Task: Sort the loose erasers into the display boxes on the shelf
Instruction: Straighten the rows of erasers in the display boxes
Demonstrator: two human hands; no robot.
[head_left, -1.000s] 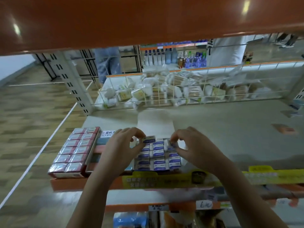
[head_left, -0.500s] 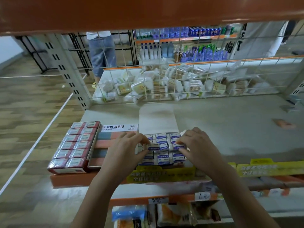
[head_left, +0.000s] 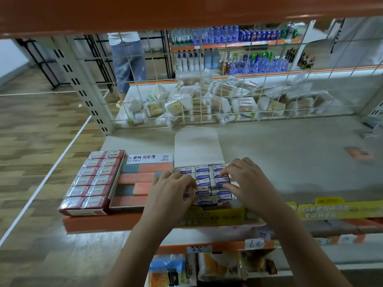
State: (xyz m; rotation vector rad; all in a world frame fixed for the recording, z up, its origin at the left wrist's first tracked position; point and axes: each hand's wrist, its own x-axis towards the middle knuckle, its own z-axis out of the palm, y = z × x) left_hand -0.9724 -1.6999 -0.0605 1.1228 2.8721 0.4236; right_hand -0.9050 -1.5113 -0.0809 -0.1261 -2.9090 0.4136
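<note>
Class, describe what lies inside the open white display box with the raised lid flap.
The open white display box holds rows of white erasers with blue ERASER sleeves. The left hand and right hand rest on them, covering several erasers; anything beneath the top layer is hidden.
</note>
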